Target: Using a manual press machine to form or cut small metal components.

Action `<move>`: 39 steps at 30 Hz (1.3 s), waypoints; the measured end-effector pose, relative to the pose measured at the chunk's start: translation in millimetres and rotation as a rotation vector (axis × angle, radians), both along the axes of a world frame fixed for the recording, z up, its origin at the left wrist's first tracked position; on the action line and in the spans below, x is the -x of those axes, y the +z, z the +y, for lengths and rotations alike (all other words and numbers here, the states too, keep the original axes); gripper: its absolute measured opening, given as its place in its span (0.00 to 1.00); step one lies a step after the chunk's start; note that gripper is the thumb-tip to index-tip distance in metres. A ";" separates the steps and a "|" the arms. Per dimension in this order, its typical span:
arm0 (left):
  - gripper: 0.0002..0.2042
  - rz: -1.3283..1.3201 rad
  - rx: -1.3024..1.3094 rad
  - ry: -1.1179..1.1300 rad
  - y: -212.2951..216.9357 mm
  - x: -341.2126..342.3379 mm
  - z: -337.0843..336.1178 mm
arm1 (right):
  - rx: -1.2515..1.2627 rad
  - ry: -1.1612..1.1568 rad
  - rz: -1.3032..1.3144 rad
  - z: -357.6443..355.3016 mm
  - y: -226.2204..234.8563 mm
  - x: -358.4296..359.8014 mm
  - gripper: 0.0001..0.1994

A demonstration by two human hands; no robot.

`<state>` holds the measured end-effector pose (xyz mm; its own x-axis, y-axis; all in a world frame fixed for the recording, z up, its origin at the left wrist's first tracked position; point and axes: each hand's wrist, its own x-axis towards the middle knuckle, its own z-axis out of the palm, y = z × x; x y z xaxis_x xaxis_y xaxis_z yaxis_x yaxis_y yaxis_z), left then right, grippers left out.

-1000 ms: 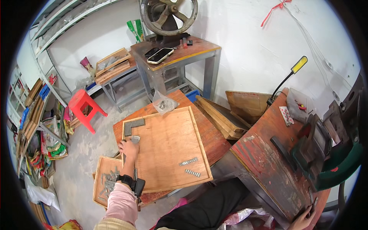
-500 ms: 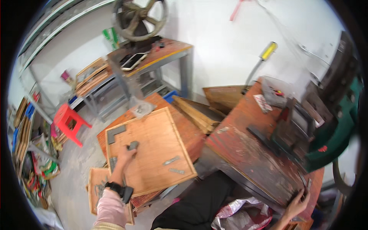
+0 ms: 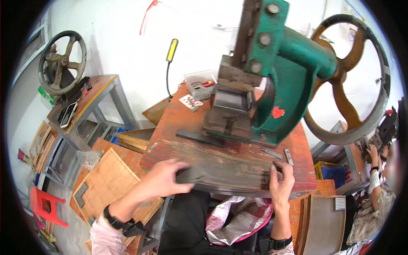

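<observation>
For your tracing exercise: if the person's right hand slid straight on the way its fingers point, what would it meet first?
The right hand points up across the bench. It would probably first meet the small metal strip, then the green press; depth is unclear.

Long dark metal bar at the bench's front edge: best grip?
Take the long dark metal bar by its two ends, coming from the near bench edge. It lies flat along that edge, and the left hand and right hand already sit at its ends.

Red heart sticker (image 3: pixel 278 112) — green press (image 3: pixel 293 63)
</observation>
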<state>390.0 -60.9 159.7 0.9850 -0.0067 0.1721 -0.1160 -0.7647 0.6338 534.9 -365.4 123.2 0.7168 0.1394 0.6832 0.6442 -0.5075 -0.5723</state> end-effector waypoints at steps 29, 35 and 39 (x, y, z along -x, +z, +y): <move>0.19 -0.540 -0.096 -0.157 -30.2 -73.2 -91.9 | 0.284 0.335 0.035 11.1 16.4 22.9 0.07; 0.10 0.220 0.895 -0.065 -6.2 -41.2 -99.2 | 0.088 0.400 0.188 9.0 36.1 45.7 0.08; 0.09 0.170 0.866 -0.056 0.2 -30.4 -103.2 | 0.020 0.429 0.238 10.7 40.9 54.5 0.08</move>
<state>420.4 -164.1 159.9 0.9999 0.0090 -0.0098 0.0099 -0.0039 0.9999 480.4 -354.7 164.1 0.7275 0.4681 0.5016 0.6502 -0.2371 -0.7218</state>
